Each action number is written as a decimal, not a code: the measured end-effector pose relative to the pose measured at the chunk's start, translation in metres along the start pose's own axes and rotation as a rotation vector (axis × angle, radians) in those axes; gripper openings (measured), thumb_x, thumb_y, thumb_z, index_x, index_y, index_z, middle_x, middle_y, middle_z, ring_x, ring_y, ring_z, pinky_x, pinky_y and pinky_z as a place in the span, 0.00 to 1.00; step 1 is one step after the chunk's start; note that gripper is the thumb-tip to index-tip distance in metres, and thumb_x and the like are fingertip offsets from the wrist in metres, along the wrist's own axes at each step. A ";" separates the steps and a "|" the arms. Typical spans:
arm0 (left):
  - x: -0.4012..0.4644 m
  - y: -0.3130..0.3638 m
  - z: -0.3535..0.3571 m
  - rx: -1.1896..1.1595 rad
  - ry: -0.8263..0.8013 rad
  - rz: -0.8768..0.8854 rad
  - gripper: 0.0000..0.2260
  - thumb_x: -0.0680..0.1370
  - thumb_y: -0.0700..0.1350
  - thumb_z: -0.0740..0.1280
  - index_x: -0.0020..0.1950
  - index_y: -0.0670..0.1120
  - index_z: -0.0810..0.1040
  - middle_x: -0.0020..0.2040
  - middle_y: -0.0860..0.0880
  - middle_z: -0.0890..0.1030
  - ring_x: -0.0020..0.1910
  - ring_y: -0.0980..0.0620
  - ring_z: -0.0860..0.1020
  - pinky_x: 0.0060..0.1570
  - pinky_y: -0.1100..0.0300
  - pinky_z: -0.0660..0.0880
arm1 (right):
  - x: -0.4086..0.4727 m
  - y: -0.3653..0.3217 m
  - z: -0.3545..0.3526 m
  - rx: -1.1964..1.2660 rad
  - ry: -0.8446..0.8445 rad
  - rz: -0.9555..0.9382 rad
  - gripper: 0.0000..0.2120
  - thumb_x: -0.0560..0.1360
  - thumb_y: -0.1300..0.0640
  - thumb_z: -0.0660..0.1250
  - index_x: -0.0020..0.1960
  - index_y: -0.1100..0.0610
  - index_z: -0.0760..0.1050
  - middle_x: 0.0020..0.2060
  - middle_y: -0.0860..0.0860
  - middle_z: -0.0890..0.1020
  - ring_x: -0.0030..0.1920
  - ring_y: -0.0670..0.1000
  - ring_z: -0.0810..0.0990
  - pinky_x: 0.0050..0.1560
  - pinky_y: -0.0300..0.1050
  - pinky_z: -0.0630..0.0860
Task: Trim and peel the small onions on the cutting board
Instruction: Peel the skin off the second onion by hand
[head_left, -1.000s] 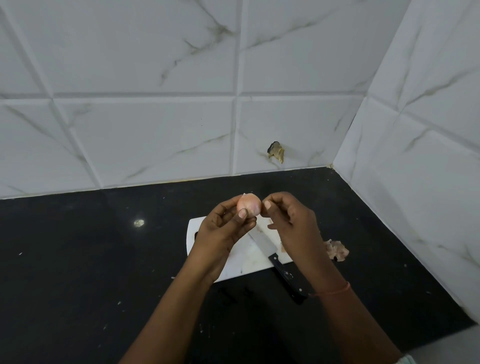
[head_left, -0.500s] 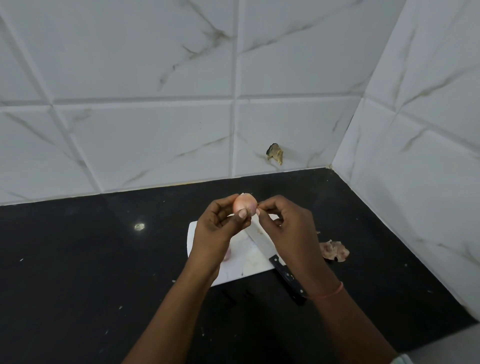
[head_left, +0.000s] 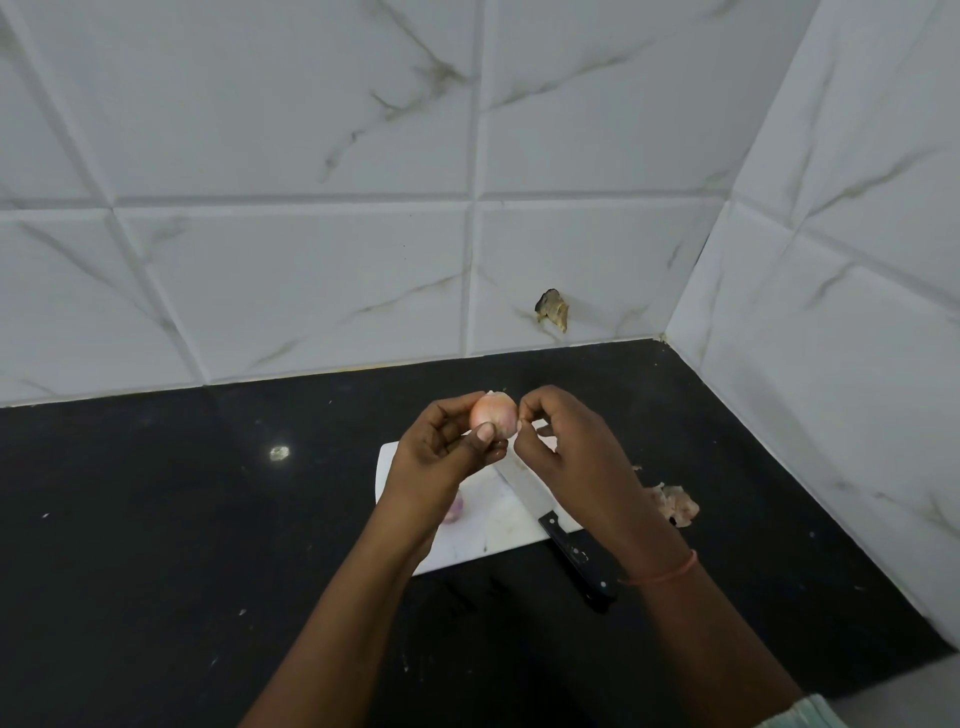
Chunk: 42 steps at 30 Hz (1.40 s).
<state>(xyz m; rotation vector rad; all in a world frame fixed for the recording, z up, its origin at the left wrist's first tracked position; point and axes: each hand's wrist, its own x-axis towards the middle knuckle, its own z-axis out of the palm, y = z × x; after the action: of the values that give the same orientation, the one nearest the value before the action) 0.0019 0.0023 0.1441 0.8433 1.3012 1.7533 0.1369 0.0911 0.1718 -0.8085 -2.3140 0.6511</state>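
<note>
Black stone countertop in a corner of white marble-look wall tiles, one tile chipped near the base. Left hand grips a small pinkish onion between thumb and fingers, raised above the white cutting board. Right hand pinches at the onion's right side, fingertips touching its skin. Black-handled knife lies diagonally, blade on the board, handle off its near edge. Another small onion sits on the board, partly hidden by the left wrist. Pile of peels on the counter just right of the board. Orange thread band on right wrist.
</note>
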 end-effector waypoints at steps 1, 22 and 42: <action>0.000 0.000 0.000 -0.003 -0.002 -0.009 0.16 0.76 0.41 0.70 0.63 0.43 0.78 0.57 0.45 0.84 0.56 0.46 0.83 0.54 0.54 0.81 | 0.000 0.000 0.000 0.000 0.005 0.001 0.02 0.76 0.54 0.63 0.45 0.49 0.70 0.42 0.45 0.77 0.45 0.45 0.76 0.47 0.47 0.78; -0.002 0.008 0.004 -0.269 -0.001 -0.130 0.17 0.78 0.38 0.67 0.66 0.41 0.75 0.60 0.43 0.83 0.59 0.45 0.82 0.58 0.55 0.79 | -0.005 -0.003 0.015 0.239 0.274 0.044 0.03 0.75 0.57 0.71 0.48 0.54 0.79 0.43 0.43 0.82 0.47 0.43 0.81 0.48 0.44 0.79; -0.006 0.013 0.013 -0.315 0.053 -0.266 0.12 0.80 0.41 0.66 0.62 0.40 0.79 0.51 0.45 0.86 0.49 0.51 0.83 0.49 0.64 0.80 | -0.003 0.005 0.017 0.594 0.215 0.371 0.03 0.76 0.60 0.66 0.47 0.53 0.77 0.44 0.51 0.83 0.48 0.54 0.83 0.45 0.55 0.83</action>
<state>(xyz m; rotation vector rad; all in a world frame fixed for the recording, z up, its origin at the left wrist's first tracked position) 0.0130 0.0005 0.1594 0.4277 1.0762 1.7146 0.1293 0.0882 0.1561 -0.9585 -1.6475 1.2657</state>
